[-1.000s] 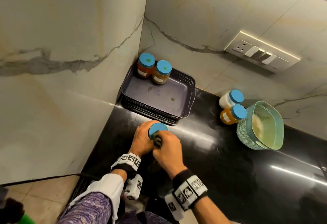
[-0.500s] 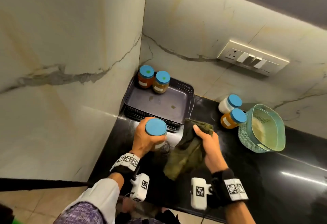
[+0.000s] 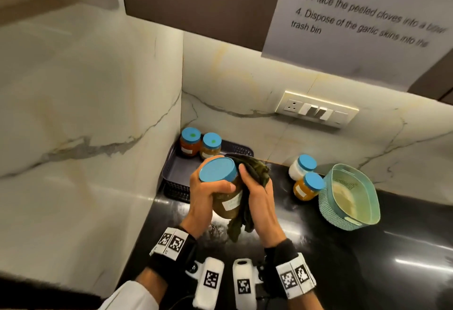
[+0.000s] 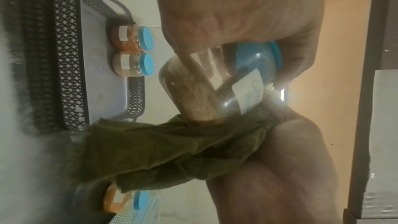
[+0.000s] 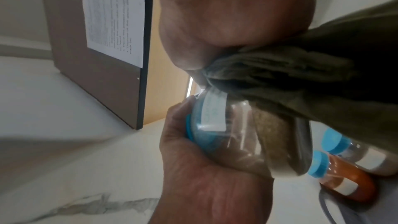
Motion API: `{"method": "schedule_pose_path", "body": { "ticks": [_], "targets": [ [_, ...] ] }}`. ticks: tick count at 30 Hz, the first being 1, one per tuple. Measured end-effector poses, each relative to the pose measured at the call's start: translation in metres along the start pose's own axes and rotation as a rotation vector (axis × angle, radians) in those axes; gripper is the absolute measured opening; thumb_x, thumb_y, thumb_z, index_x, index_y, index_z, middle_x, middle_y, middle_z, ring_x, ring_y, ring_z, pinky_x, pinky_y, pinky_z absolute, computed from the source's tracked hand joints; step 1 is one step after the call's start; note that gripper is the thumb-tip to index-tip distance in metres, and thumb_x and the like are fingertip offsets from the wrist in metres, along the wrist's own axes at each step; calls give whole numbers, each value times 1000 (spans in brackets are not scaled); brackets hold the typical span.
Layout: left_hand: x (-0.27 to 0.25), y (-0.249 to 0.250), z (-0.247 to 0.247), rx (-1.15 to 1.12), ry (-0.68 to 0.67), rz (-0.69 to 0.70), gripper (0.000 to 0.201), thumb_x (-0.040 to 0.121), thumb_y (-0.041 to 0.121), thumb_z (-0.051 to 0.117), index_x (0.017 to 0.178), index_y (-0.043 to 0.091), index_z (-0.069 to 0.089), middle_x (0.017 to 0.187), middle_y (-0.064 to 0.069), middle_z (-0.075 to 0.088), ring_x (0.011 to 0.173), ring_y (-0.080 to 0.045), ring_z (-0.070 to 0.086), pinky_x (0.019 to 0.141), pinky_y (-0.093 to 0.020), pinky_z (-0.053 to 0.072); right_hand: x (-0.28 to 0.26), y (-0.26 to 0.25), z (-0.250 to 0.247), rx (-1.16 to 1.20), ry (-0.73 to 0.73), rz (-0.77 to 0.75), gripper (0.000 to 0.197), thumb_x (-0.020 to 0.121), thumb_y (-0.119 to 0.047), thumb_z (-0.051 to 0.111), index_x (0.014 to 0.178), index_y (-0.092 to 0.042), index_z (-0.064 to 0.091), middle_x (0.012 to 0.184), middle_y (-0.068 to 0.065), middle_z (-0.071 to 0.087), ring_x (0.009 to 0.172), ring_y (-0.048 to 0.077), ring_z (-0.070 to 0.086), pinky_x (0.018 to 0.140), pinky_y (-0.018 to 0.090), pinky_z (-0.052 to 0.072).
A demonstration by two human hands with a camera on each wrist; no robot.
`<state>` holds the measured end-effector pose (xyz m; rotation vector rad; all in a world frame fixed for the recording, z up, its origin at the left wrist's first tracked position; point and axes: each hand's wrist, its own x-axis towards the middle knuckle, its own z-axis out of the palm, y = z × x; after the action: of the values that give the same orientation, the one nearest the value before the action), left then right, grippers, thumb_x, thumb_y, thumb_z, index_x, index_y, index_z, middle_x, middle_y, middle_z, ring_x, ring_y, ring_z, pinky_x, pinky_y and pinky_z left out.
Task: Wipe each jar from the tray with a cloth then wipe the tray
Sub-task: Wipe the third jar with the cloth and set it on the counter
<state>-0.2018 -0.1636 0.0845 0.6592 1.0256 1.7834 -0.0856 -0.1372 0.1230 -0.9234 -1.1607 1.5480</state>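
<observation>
In the head view your left hand [image 3: 206, 194] and the olive cloth [image 3: 247, 187] cover most of the held jar [image 3: 226, 200], and its label is too blurred to read. The jar also hides part of the dark tray [image 3: 171, 175]. The paper sheet [image 3: 362, 15] at upper right is cut by the frame edge. The left wrist picture is hazy.

Glossy black counter [image 3: 343, 248], perforated plastic tray [image 3: 176, 191], matt olive cloth [image 3: 257, 170]
</observation>
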Motion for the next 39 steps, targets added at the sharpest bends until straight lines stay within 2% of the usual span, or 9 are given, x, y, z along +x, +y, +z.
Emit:
{"method": "schedule_pose_path", "body": {
  "ticks": [5,8,13,15,19,22,27,33,39],
  "targets": [
    [5,11,1,-23,24,-1,69,46,17,78,112,-3,69,102,-26,70,95,-40,68,89,-58,56,-15,14,5,-165,-56,-239,37,107,-26,58,139,-9,63,131,11,72,124,31,68,102,47,56],
    [3,10,-4,-61,44,-25,69,52,18,77,117,-5,67,113,-36,67,102,-47,66,93,-60,54,-27,31,0,-198,-79,-360,45,104,-21,57,148,-9,55,149,8,60,143,28,53,116,45,47],
    [-5,20,7,26,16,-24,74,42,19,79,112,-1,69,100,-21,71,92,-34,69,80,-44,58,-2,-5,7,-138,-24,-106,19,106,-14,56,110,-13,75,106,10,80,101,30,77,82,35,60],
    [-6,26,8,6,3,-4,75,41,18,78,113,-2,69,102,-25,71,93,-35,70,80,-44,59,-5,-14,11,-144,-39,-127,18,104,-20,57,107,-17,75,103,8,80,97,25,77,81,34,61],
    [-3,27,7,-57,30,-23,73,49,23,78,116,-4,68,113,-36,66,103,-46,67,90,-54,56,-39,6,12,-112,-42,-312,36,105,-29,59,136,-12,64,135,9,70,130,28,64,108,45,54],
    [-6,27,7,-83,87,-48,77,54,24,78,123,-7,65,125,-38,64,115,-53,63,101,-61,50,-41,16,8,-206,-80,-414,39,103,-17,58,142,-11,62,151,5,59,149,25,45,121,39,39],
    [-12,36,22,-1,28,5,70,44,17,77,111,-2,70,101,-23,72,94,-37,70,85,-48,58,-11,-23,12,-92,-25,-184,22,104,-21,60,118,-12,74,110,10,79,106,27,75,88,37,60],
    [-7,33,10,-23,127,-17,60,58,23,77,112,-2,72,119,-35,69,118,-56,63,104,-65,52,-50,18,16,-435,-68,-510,46,100,-34,58,145,-22,60,155,-5,54,153,19,39,123,60,31],
    [-13,39,13,66,113,15,65,46,21,80,109,7,73,108,-26,73,103,-44,71,87,-56,61,-13,-14,18,-73,-38,-180,23,105,-22,56,118,-16,74,112,6,79,108,27,75,89,38,60]
  ]
}}
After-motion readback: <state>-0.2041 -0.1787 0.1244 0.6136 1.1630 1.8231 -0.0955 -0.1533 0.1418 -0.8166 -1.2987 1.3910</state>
